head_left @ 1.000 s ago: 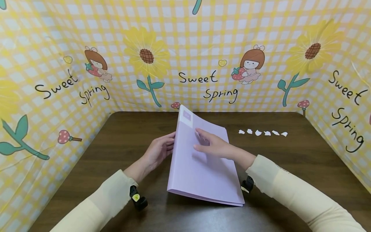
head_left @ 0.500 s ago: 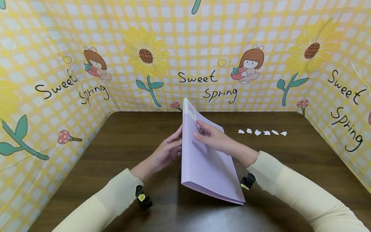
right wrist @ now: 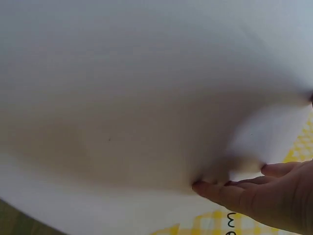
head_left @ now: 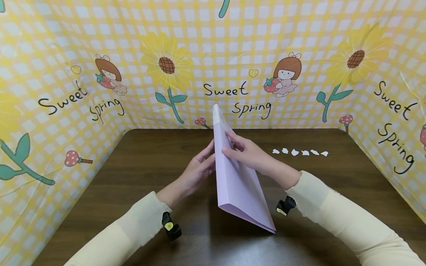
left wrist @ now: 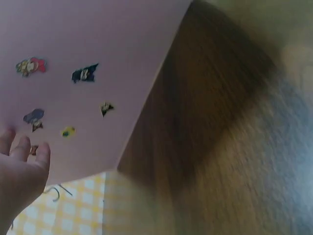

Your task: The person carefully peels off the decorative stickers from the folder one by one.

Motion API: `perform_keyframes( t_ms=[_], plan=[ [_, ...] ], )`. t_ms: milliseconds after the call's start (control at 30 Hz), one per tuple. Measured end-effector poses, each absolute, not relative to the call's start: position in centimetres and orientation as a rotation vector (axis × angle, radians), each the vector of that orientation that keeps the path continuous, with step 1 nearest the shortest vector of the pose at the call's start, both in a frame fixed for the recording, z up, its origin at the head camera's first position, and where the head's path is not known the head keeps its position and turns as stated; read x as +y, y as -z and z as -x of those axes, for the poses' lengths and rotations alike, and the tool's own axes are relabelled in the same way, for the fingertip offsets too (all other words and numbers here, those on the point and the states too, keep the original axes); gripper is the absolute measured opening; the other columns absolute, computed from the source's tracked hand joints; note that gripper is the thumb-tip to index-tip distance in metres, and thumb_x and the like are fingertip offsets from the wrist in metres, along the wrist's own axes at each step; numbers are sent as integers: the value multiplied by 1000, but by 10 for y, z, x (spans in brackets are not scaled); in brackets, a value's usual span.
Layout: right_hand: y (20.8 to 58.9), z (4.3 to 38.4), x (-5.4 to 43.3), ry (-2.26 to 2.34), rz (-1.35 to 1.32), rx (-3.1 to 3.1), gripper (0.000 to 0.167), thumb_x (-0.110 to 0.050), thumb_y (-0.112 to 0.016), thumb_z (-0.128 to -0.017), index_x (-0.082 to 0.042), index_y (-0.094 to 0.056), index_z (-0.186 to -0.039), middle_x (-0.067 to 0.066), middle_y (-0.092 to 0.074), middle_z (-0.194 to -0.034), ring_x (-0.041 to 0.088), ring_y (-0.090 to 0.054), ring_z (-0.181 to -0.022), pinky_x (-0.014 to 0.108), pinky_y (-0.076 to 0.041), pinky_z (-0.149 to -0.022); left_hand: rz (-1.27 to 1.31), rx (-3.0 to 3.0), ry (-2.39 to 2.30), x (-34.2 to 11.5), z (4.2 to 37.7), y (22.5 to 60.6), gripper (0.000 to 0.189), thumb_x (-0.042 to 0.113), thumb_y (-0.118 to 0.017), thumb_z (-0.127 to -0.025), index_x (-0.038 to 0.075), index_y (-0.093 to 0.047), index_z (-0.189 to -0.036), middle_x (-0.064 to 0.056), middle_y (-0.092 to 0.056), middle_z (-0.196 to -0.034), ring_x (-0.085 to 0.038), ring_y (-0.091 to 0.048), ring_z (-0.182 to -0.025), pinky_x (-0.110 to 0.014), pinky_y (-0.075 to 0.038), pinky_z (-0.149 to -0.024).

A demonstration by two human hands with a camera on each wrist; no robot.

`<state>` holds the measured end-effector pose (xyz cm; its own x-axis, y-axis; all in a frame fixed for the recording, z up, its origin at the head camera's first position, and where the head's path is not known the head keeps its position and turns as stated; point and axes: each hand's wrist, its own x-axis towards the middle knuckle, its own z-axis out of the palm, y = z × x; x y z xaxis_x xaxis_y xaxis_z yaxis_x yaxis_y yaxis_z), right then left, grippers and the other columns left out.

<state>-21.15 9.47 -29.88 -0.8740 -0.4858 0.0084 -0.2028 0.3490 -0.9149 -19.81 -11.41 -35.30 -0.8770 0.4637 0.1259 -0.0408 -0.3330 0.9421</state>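
A lilac folder (head_left: pixel 236 184) stands on edge in the middle of the table, spine up and leaning. My left hand (head_left: pixel 194 171) supports its left side, fingers partly hidden behind the spine. In the left wrist view, the cover (left wrist: pixel 112 44) on that side bears several small cartoon stickers (left wrist: pixel 85 73), and the left fingertips (left wrist: pixel 43 154) lie against it beside the lowest one. On the plain side, my right hand (head_left: pixel 249 153) touches the cover with extended fingers, its thumb near the spine. The right wrist view shows those fingertips (right wrist: pixel 200 186) against the pale surface.
Several small white scraps (head_left: pixel 294 152) lie in a row at the back right of the dark wooden table (head_left: pixel 133 162). A yellow checked cloth (head_left: pixel 186 22) with printed flowers and lettering hangs behind the table and along both sides.
The folder has tipped up from a slanted pose to a steeper one, its spine rising and moving right. My left hand has followed rightward; the right hand has shifted slightly upward.
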Motion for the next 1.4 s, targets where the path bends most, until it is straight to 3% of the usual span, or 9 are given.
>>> perform_keyframes(
  t_ms=[200,367,467,567,733,833,933,1133,1400],
  plan=[
    [292,213,101,1707,678,2169,70,-33,-57,-99,-21,-20,-157,16,-31,-154,34,-39,-135,57,-39,-100,-616,1641,-2334,-102,192,348,58,9,-54,-100,5,-29,-152,-19,-40,-148,-16,-54,-122,-32,-42,-101],
    [288,214,108,1888,718,1893,87,-50,-62,-91,-18,-15,-157,18,-30,-153,28,-49,-125,47,-47,-95,-731,1657,-2341,-97,190,345,56,0,-54,-97,5,-34,-149,-12,-40,-148,-17,-41,-134,-33,-36,-106],
    [286,214,113,1963,723,1724,98,-59,-63,-86,-16,-12,-157,19,-37,-144,19,-58,-108,39,-52,-87,-770,1672,-2314,-96,190,342,54,0,-54,-98,7,-37,-149,-6,-40,-149,-15,-35,-138,-32,-33,-108],
    [285,213,118,1989,716,1628,98,-62,-60,-87,-11,-14,-156,16,-43,-130,17,-61,-99,37,-55,-80,-774,1695,-2278,-95,189,338,52,1,-54,-98,6,-40,-148,-3,-40,-150,-14,-34,-138,-32,-33,-107],
    [282,211,127,1963,634,1580,91,-67,-50,-89,-8,-19,-151,12,-45,-128,26,-57,-111,46,-52,-85,-798,1752,-2195,-93,188,336,51,7,-57,-98,5,-41,-147,-2,-41,-150,-12,-35,-138,-31,-34,-106],
    [281,210,132,1925,604,1542,90,-70,-50,-87,-8,-21,-147,13,-47,-127,27,-57,-110,45,-52,-85,-847,1788,-2134,-93,187,338,55,14,-62,-97,4,-42,-146,-2,-40,-150,-13,-34,-139,-31,-33,-107],
    [282,210,136,1907,613,1528,79,-63,-51,-91,-5,-27,-140,13,-52,-118,24,-63,-100,41,-56,-78,-895,1820,-2085,-92,186,340,57,18,-65,-95,3,-42,-145,-3,-39,-151,-15,-33,-139,-33,-32,-108],
    [290,208,141,1985,570,1599,50,-27,-42,-97,-1,-28,-137,14,-58,-109,25,-68,-90,42,-58,-70,-940,1862,-2028,-92,186,344,52,11,-63,-95,-1,-45,-142,-6,-39,-150,-16,-32,-140,-33,-31,-109],
    [303,206,143,2087,544,1605,58,-7,-36,-92,-2,-22,-147,14,-59,-112,26,-68,-95,44,-57,-73,-1052,2014,-1982,-97,191,350,47,0,-63,-93,-2,-51,-138,-7,-46,-146,-15,-32,-140,-36,-24,-113]
  ],
)
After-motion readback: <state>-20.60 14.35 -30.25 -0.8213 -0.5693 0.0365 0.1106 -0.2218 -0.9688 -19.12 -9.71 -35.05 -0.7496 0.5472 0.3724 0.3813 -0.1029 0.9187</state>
